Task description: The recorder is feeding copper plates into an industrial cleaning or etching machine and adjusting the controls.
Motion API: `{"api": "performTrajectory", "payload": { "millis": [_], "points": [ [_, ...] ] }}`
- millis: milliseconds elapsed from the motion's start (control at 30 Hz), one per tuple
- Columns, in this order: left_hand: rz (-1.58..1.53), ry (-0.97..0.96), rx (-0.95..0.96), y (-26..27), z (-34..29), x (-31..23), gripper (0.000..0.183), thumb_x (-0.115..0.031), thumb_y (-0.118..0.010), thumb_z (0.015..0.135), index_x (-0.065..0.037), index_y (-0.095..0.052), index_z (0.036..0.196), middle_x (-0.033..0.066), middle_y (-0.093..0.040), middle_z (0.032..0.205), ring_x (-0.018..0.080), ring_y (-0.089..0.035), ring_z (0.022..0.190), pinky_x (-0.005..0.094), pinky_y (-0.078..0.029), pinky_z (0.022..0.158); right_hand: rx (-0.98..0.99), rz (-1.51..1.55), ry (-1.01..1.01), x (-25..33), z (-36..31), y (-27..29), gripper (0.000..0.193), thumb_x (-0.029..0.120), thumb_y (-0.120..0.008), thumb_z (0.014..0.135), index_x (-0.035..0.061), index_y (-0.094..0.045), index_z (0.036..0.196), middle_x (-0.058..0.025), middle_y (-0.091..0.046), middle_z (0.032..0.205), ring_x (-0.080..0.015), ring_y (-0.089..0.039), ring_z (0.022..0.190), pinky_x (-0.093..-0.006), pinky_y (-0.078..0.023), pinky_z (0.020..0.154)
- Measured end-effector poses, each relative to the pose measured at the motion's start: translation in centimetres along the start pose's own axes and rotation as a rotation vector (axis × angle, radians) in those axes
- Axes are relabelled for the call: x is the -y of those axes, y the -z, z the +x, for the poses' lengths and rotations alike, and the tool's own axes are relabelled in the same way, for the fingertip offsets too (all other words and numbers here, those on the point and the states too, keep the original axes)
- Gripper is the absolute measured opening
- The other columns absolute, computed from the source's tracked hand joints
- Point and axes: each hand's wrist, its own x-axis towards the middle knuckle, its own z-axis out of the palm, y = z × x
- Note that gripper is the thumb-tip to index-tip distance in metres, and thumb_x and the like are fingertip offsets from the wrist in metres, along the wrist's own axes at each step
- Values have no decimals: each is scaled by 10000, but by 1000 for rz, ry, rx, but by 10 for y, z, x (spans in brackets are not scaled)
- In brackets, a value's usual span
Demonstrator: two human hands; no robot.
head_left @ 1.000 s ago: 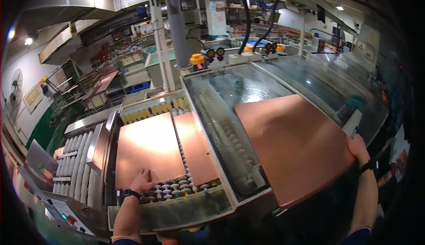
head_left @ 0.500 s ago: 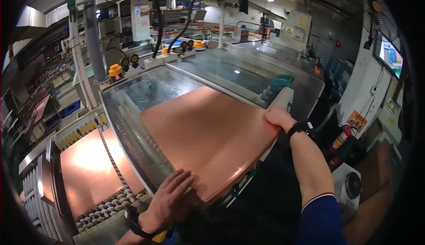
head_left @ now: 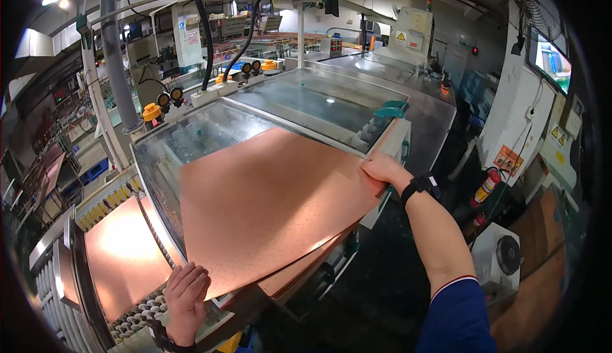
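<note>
A large copper sheet [head_left: 274, 206] lies slanted across the glass-topped machine cover, its near edge lifted off the sheets below. My right hand [head_left: 384, 168] is closed on its far right corner, thumb on top, with the other fingers partly hidden. Beside the near left corner, my left hand [head_left: 185, 299] is open, fingers stretched out and close together; whether it touches the sheet's edge I cannot tell. Under the top sheet, a stack of copper sheets [head_left: 299, 270] shows along the near right side.
At left, another copper sheet [head_left: 127, 251] lies on a roller conveyor [head_left: 137, 321]. Gauges [head_left: 170, 97] and an orange-yellow cap [head_left: 152, 112] stand behind the cover. A teal handle [head_left: 391, 109] sits by the right rim. A fire extinguisher [head_left: 486, 187] and a white box with a fan [head_left: 500, 257] are at right.
The top copper sheet has swung to the left and come apart from the stack beneath. My left hand has moved left and down with its corner. My right hand still grips the right corner.
</note>
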Motion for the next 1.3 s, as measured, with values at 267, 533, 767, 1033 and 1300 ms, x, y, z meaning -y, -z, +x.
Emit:
{"api": "performTrajectory", "payload": {
  "millis": [267, 533, 767, 1033, 1300],
  "points": [
    [-141, 185, -110, -13, -22, 0, 247, 59, -553, 872, 52, -662, 1094, 224, -673, 1168, 446, -580, 1240, 479, -458, 1063, -34, 17, -53, 21, -22, 6, 476, 428, -549, 904, 15, -724, 1063, -267, -686, 1113, -440, -649, 1072, -469, -509, 936],
    [-229, 165, -37, -8, -25, 10, 436, 79, -559, 761, 5, -657, 1180, 215, -620, 1286, 444, -551, 1272, 492, -463, 1078, -20, -77, -22, 36, -39, 19, 493, 409, -471, 923, -2, -733, 991, -277, -685, 1064, -454, -648, 1060, -463, -509, 928],
    [-240, 104, -64, -12, -25, 13, 399, 107, -630, 818, 40, -645, 1212, 220, -625, 1279, 414, -565, 1270, 464, -480, 1072, -18, -107, -50, 33, -2, 11, 492, 362, -502, 904, -68, -711, 1019, -322, -659, 1095, -480, -627, 1086, -486, -495, 968],
    [-291, 318, -31, 18, -43, 30, 543, -92, -726, 821, 26, -565, 1326, 243, -534, 1413, 421, -478, 1361, 459, -428, 1109, -79, -84, 83, 2, 15, -12, 482, 354, -457, 968, -63, -697, 972, -314, -658, 1072, -487, -604, 1079, -522, -472, 949],
    [286, 788, 184, 33, -157, 214, 566, -322, -688, 893, 15, -556, 1329, 318, -485, 1422, 458, -446, 1339, 488, -399, 1112, -159, -49, 147, -12, 23, -21, 448, 320, -456, 964, -52, -689, 875, -304, -666, 947, -489, -627, 960, -519, -484, 837]
  ]
}}
